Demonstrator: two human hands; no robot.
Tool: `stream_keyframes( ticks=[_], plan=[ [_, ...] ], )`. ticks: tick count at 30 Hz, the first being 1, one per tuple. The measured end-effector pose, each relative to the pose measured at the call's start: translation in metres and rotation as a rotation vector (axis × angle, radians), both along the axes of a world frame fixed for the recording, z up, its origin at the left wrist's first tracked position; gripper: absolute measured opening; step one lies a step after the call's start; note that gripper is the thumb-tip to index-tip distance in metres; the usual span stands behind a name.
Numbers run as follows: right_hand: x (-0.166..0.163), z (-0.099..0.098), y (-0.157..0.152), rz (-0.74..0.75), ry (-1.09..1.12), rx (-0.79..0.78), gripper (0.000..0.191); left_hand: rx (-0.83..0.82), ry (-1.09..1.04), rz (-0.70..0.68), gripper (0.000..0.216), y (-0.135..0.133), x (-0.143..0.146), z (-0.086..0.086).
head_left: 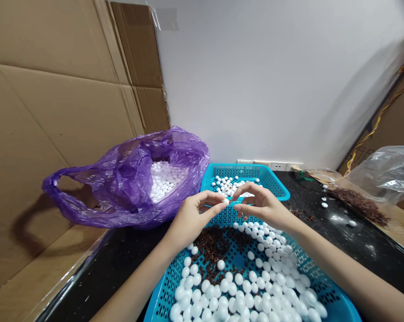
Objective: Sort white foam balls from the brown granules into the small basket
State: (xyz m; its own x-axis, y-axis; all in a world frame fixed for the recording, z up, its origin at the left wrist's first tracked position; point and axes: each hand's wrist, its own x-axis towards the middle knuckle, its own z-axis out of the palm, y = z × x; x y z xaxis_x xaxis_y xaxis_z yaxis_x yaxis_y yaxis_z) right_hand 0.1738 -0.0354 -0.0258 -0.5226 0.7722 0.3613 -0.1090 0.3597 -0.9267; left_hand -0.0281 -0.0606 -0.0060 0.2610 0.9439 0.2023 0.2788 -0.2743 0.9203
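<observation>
My left hand (pixel 193 214) and my right hand (pixel 260 206) meet above the near blue basket (pixel 168 286). The left thumb and forefinger pinch a small white ball (pixel 226 201). The right fingertips are pinched together right beside that ball; whether they touch it I cannot tell. The near basket holds several white balls (pixel 272 281) and a patch of dark reddish-brown bits (pixel 217 243). Behind the hands a second blue basket (pixel 275 181) holds a smaller heap of white balls (pixel 227 183).
A purple plastic bag (pixel 128 179) full of white balls (pixel 163 178) lies at the left on the black table (pixel 349 241). Cardboard (pixel 54 112) lines the left side. At the right are a clear plastic bag (pixel 389 172), brown bits (pixel 359 203) and loose balls.
</observation>
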Motion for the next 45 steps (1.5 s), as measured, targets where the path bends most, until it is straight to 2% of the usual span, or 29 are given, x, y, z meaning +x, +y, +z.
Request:
stream_keyframes(
  ticks=[20,27,40,45],
  plan=[
    [0.0002,0.0012,-0.0010,-0.081,-0.100,0.044,0.014,-0.042,0.030,-0.102,0.022,-0.0018,0.0013,-0.0002],
    [0.0006,-0.0013,0.0010,-0.062,-0.104,0.033,0.017,-0.039,0.057,-0.125,0.023,-0.0031,0.0021,0.0014],
    [0.0005,0.0008,-0.0059,0.065,-0.132,0.003,0.023,-0.051,0.091,-0.156,0.023,-0.0069,0.0038,0.0036],
    [0.0008,0.0009,-0.0043,0.066,-0.097,-0.004,0.024,-0.039,0.067,-0.103,0.023,-0.0046,0.0037,0.0021]
  ],
)
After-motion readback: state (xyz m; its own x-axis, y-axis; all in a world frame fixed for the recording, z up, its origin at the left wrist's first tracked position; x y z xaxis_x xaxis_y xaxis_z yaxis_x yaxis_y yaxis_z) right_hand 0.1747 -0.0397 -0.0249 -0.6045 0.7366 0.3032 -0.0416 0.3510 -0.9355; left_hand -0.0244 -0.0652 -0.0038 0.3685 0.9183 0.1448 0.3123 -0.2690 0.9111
